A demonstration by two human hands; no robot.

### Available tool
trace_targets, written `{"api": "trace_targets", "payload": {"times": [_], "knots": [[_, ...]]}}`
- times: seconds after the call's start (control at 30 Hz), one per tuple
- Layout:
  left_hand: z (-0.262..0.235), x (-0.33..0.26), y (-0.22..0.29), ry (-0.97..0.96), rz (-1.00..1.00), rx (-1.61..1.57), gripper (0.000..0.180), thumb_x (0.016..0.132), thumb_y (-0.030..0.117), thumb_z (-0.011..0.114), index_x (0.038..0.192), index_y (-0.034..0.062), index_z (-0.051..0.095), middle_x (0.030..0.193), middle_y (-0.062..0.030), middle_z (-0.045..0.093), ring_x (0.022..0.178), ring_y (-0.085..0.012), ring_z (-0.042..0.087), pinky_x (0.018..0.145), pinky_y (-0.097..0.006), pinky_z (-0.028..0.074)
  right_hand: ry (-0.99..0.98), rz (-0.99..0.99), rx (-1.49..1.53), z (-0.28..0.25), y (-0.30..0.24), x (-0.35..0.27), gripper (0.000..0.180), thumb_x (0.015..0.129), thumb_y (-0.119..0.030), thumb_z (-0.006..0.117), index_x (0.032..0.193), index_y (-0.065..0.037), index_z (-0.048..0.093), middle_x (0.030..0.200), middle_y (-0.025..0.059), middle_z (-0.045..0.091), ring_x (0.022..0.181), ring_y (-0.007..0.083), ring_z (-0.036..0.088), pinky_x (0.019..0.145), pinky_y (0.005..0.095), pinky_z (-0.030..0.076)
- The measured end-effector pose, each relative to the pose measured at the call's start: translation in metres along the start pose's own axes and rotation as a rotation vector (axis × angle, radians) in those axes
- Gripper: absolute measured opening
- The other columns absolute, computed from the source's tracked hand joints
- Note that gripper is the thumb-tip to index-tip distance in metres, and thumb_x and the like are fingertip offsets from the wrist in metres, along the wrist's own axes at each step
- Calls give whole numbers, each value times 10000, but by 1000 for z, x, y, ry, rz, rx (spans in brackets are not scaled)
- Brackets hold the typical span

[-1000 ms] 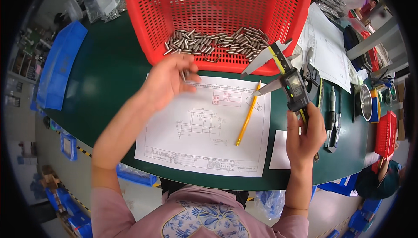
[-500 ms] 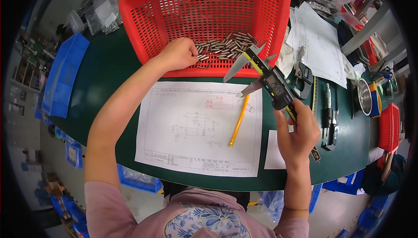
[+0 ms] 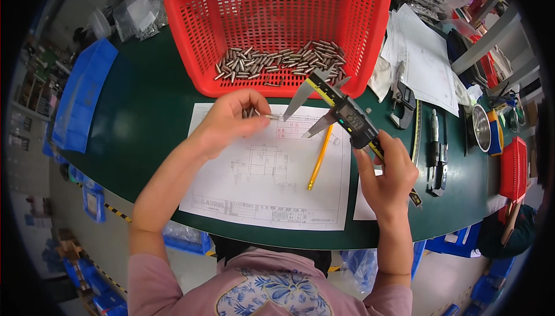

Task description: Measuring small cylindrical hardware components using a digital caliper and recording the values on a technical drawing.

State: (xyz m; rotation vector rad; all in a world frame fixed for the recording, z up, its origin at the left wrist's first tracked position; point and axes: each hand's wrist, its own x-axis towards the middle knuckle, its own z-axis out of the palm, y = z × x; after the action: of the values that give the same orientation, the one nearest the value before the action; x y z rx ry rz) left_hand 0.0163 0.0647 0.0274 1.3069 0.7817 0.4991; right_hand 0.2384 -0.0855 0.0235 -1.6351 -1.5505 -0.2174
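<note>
My left hand (image 3: 230,122) is closed on several small metal pins, held over the upper part of a printed technical drawing (image 3: 217,192). One pin (image 3: 272,116) sticks out between thumb and forefinger. Around the end of a digital caliper (image 3: 355,122) my right hand (image 3: 390,171) is wrapped. The caliper's jaws are spread, one long jaw tip close beside that pin but with a small gap. A yellow pencil (image 3: 319,160) lies on the drawing. Beyond, many more metal pins (image 3: 315,59) lie in a red perforated basket (image 3: 199,64).
Right of the basket lie a micrometer (image 3: 403,105), a second micrometer (image 3: 437,166) and loose papers (image 3: 425,56). A metal bowl (image 3: 481,128) stands near a small red basket (image 3: 511,168). At the left is a blue tray (image 3: 85,96). A person's arm (image 3: 511,223) shows far right.
My left hand has come out of the red basket toward me, with pins in it, to beside the caliper jaws. The caliper has shifted slightly left.
</note>
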Motion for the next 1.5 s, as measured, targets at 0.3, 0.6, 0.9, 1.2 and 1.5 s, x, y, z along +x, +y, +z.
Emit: {"api": "trace_targets", "payload": {"times": [0.3, 0.6, 0.9, 1.2, 1.5], "knots": [[18, -34, -23, -29, 59, -15, 185, 726, -11, 632, 894, 32, 566, 656, 66, 445, 557, 10, 358, 498, -163, 300, -146, -191, -50, 7, -8, -1, 369, 619, -103, 718, 951, -1, 594, 605, 49, 489, 440, 178, 469, 386, 274, 350], [15, -39, -23, -5, 119, -74, 262, 731, -23, 638, 969, 13, 536, 842, 6, 529, 703, -12, 463, 564, -154, 375, -206, -236, -78, 10, -11, -3, 376, 601, -126, 729, 936, -12, 602, 586, 46, 485, 434, 173, 463, 381, 273, 340], [12, -40, -22, 15, 154, -31, 311, 725, -46, 635, 1007, 5, 514, 878, -20, 548, 726, -22, 481, 601, -154, 395, -207, -195, -104, 9, -10, -2, 336, 582, -177, 755, 837, -37, 587, 554, 30, 470, 416, 165, 449, 372, 269, 330], [24, -40, -24, 7, 8, -232, 294, 756, -10, 628, 1023, 0, 505, 913, -48, 548, 748, -38, 507, 592, -170, 397, -218, -51, -97, 9, -12, -4, 310, 586, -251, 769, 717, -58, 565, 538, 29, 472, 403, 190, 457, 371, 295, 339], [27, -41, -30, 62, -112, -262, 202, 787, 126, 644, 936, 17, 561, 744, -14, 552, 562, -40, 405, 500, -181, 333, -262, -50, -94, 7, -10, -5, 290, 612, -222, 742, 784, -59, 576, 574, 31, 474, 420, 199, 471, 372, 305, 344]]}}
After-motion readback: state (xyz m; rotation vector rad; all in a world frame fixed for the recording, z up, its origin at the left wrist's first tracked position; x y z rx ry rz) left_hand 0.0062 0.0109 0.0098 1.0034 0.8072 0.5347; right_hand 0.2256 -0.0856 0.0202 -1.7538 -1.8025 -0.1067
